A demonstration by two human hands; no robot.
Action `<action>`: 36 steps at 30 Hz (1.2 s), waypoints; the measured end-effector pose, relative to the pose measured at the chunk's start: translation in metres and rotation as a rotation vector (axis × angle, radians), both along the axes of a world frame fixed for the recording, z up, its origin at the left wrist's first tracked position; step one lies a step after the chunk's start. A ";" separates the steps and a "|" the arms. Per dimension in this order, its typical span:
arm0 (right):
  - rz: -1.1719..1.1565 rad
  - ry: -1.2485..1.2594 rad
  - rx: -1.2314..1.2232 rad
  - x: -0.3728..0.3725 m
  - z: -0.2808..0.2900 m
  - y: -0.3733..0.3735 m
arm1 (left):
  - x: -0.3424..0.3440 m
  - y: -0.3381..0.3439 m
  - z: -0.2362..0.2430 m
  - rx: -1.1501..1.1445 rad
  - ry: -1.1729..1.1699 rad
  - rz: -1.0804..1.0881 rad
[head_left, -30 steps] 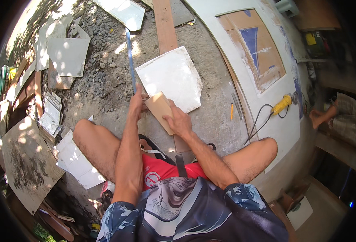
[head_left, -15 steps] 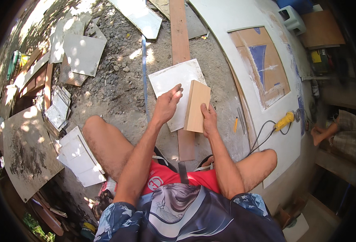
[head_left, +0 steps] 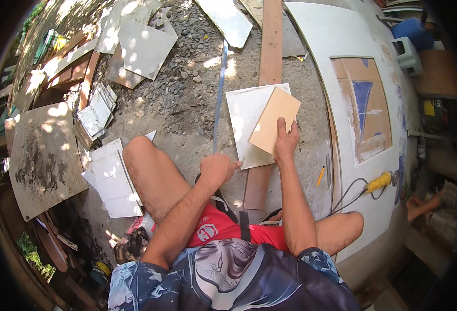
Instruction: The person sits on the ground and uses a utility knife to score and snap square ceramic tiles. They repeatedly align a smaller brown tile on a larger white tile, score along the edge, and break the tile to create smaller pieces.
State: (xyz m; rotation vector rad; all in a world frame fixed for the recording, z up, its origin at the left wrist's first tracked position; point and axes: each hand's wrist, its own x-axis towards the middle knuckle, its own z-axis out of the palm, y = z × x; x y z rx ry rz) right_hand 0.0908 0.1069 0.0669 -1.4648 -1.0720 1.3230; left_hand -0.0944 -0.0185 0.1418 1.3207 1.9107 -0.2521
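Observation:
My right hand [head_left: 286,139] is closed on the lower right edge of a light-brown wood-grain board [head_left: 272,120], thumb on its face. That board is tilted, in front of a larger white board [head_left: 240,122] with a stained edge. The white board lies across a long reddish-brown plank [head_left: 271,46] on the ground. My left hand [head_left: 218,168] is by the white board's near left corner. Its fingers are curled, and one digit points to that corner; whether it touches I cannot tell. Anything inside the curled fingers is hidden.
On the right lie a yellow power tool [head_left: 378,182] with a dark cord, a white panel [head_left: 355,207] and a pencil [head_left: 320,176]. Offcut boards [head_left: 112,181] are stacked beside my left knee. Gravel [head_left: 187,62] lies ahead. Another person's legs [head_left: 422,205] show at far right.
My left hand has dropped from over the white board to its near left corner. The wood-grain board in my right hand has turned clockwise. The whole view has shifted.

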 end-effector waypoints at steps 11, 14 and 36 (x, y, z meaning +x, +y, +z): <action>-0.003 -0.582 0.075 0.057 -0.040 0.048 | -0.019 0.026 -0.070 0.271 -0.100 0.415; -0.098 -0.690 0.011 0.056 -0.049 0.071 | -0.010 0.024 -0.073 0.207 -0.181 0.407; -0.018 -0.506 -0.093 -0.013 -0.017 0.020 | -0.049 0.090 -0.052 0.147 0.236 0.498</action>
